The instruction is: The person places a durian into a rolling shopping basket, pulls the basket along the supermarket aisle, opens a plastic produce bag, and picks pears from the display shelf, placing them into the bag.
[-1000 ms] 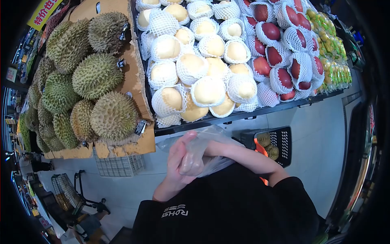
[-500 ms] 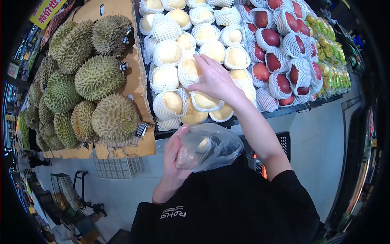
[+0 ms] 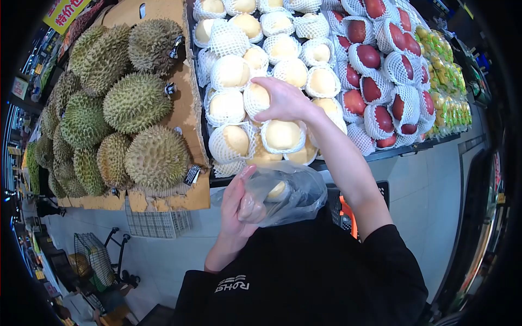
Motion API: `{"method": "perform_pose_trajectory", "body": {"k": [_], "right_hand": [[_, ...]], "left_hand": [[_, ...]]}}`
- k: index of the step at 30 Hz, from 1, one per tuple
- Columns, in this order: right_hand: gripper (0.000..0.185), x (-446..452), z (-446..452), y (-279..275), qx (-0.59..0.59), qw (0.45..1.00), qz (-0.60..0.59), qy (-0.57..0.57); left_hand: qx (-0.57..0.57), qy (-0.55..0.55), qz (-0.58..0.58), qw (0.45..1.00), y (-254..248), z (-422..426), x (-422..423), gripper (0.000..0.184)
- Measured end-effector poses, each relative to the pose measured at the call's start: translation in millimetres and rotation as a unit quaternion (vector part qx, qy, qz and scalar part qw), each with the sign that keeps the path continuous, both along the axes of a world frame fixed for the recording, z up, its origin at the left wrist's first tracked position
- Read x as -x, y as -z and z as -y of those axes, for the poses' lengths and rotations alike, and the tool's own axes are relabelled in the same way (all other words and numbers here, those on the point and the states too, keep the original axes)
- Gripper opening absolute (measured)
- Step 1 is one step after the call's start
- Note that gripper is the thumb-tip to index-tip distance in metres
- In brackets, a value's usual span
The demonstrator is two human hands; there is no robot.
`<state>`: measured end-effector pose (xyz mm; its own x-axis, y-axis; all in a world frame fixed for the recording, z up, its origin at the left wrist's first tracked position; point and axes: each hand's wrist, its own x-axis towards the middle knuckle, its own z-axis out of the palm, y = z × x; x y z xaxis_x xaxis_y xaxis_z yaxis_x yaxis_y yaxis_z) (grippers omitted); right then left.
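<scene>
My right hand [image 3: 285, 101] is curled round a pale yellow pear [image 3: 256, 100] in a white foam net, thumb below and fingers above. That pear rests among rows of similar netted pears [image 3: 283, 135] in the display. In front of the display, my left hand [image 3: 237, 209] grips a clear plastic bag [image 3: 304, 187], its fingers partly covered by the film. Inside the bag a pale round piece [image 3: 277, 190] shows, blurred by the plastic; it looks like a pear.
Spiky durians [image 3: 136, 103] lie on cardboard [image 3: 187, 81] at the left. Red fruits in foam nets [image 3: 375, 89] and bagged yellow-green fruits [image 3: 443, 76] fill the right. A dark basket with an orange handle [image 3: 348, 214] is below my right arm. A shopping cart [image 3: 98, 258] stands lower left.
My right hand has closed further round the netted pear, its fingers now lower and more bent. The left hand and bag have hardly moved; the view has shifted slightly.
</scene>
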<state>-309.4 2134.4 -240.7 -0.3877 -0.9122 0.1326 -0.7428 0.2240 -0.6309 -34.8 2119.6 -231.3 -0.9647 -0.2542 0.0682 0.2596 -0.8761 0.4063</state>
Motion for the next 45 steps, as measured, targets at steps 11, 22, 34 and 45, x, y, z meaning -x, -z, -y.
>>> {"method": "perform_pose_trajectory", "body": {"k": [11,22,34,45], "right_hand": [[0.064,-24.4,-19.3,-31.3,0.253,0.749,0.599,0.127],[0.065,-61.5,-83.5,1.9,0.33,0.577,0.746,-0.042],[0.066,-91.4,-99.1,6.0,0.307,0.603,0.736,0.005],[0.076,-94.7,-99.8,-0.2,0.336,0.626,0.701,-0.058]], "left_hand": [[-0.016,-0.017,0.045,0.999,0.4,3.0,13.2,0.045],[-0.068,-0.036,0.05,0.996,-13.5,7.5,41.1,0.047],[-0.073,-0.043,0.071,0.994,-19.0,-1.4,58.5,0.045],[-0.057,-0.064,0.057,0.995,-21.8,-4.2,55.9,0.045]]}}
